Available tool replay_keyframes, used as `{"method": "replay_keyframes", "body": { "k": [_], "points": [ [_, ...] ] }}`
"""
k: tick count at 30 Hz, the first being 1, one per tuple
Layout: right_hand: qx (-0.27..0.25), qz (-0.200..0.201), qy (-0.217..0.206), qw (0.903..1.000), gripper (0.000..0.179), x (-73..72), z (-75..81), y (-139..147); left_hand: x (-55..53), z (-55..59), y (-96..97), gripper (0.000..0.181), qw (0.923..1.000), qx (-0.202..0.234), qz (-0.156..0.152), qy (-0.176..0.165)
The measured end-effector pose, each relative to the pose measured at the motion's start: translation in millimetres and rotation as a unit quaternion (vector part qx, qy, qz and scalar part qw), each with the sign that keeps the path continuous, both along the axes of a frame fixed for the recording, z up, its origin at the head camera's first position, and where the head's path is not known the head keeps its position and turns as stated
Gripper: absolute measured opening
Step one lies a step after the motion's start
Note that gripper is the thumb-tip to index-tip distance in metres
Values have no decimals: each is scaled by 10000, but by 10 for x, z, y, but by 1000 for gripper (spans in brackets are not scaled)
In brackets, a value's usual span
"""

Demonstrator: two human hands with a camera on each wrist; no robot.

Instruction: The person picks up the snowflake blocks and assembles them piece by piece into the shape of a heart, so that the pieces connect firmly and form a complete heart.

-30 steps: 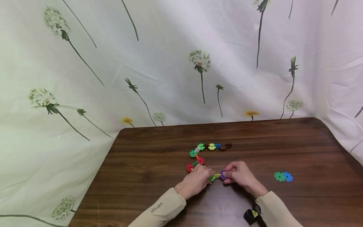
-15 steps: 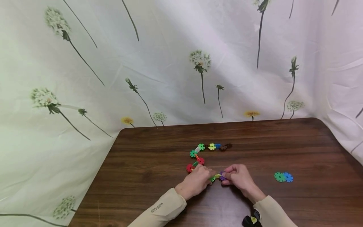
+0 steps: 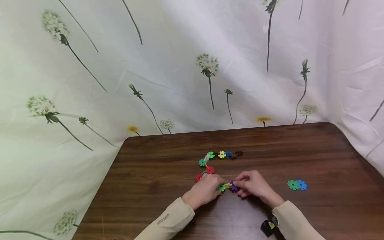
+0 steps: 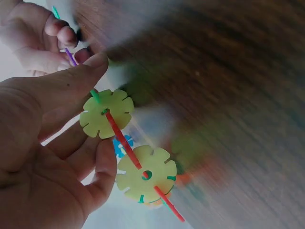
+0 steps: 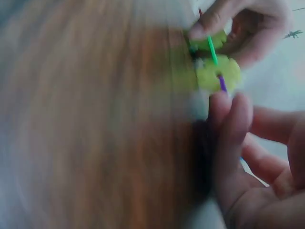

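A winding chain of interlocking plastic snowflake discs lies on the table. My left hand covers part of it and pinches it by a green disc near the chain's front end. Past that come a yellow disc and, at the end, a purple disc. Thumb and fingers of my right hand pinch the purple disc, which shows only as a thin edge in both wrist views. Close to my left palm, another yellow disc is slotted to a red disc seen edge-on.
To the right, a green disc and a blue disc lie overlapping. The chain's far end has dark brown discs. A dandelion-print cloth hangs behind the wooden table. A black strapped device is at my right wrist.
My right hand dips slightly, then comes back up, its fingertips shifting on the purple disc. The left hand stays in place on the chain. The head view shifts a little.
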State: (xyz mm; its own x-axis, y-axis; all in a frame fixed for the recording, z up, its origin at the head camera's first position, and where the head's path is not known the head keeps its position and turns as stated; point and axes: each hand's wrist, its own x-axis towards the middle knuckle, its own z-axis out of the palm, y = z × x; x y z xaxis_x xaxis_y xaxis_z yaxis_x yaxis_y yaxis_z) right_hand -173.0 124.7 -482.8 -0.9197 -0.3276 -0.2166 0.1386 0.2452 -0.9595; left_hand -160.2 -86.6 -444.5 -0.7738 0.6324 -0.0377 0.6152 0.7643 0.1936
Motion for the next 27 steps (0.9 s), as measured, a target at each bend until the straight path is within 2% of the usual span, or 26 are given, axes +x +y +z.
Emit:
{"method": "replay_keyframes", "body": {
  "k": [2, 6, 10, 13, 15, 17, 20, 27],
  "points": [
    [503, 166, 476, 9975, 24, -28, 43, 110, 13, -4, -20, 42, 10000, -1, 32, -41],
    [1224, 397, 1295, 9832, 26, -101, 150, 472, 31, -15, -59, 44, 10000, 8, -8, -58],
    [1981, 541, 1954, 9590, 24, -148, 243, 911, 38, -27, -85, 40, 10000, -9, -88, 37],
    [2644, 671, 2081, 9393, 29, -152, 299, 1200, 40, -26, -93, 39, 9998, -71, -120, 111],
    [2923, 807, 1966, 9324, 36, -146, 326, 1352, 41, -21, -92, 38, 9998, -118, -115, 142],
    [3080, 895, 1817, 9296, 41, -143, 337, 1465, 43, -15, -91, 38, 9997, -152, -94, 153],
    [3113, 1041, 1823, 9268, 45, -139, 318, 1567, 45, -12, -89, 39, 9997, -164, -57, 149],
    [3130, 1095, 2161, 9183, 40, -134, 226, 1599, 46, -17, -90, 41, 9998, -125, -48, 178]
  ]
}}
